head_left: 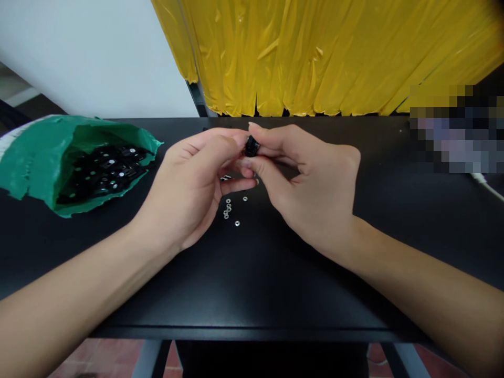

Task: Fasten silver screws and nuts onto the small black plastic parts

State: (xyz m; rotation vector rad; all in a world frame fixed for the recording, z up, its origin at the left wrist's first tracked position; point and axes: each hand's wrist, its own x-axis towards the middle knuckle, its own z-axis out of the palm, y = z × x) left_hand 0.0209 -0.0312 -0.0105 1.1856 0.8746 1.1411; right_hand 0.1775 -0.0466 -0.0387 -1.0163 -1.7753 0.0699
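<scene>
A small black plastic part (252,146) is pinched between the fingertips of both hands, above the middle of the black table. My left hand (197,173) closes on its left side, thumb and forefinger together. From the right, my right hand (311,173) grips the same part with thumb and fingers. The fingertips cover much of it, so its exact kind cannot be made out. Below the hands, several small metal nuts (228,207) lie scattered on the table. Some shiny bits behind the left fingers are partly hidden.
An open green bag (35,157) full of black parts (108,168) lies at the left of the black table (252,283). Yellow plastic sheeting (315,58) hangs behind the far edge. A white cable (488,186) runs at the right, beside a blurred-out area.
</scene>
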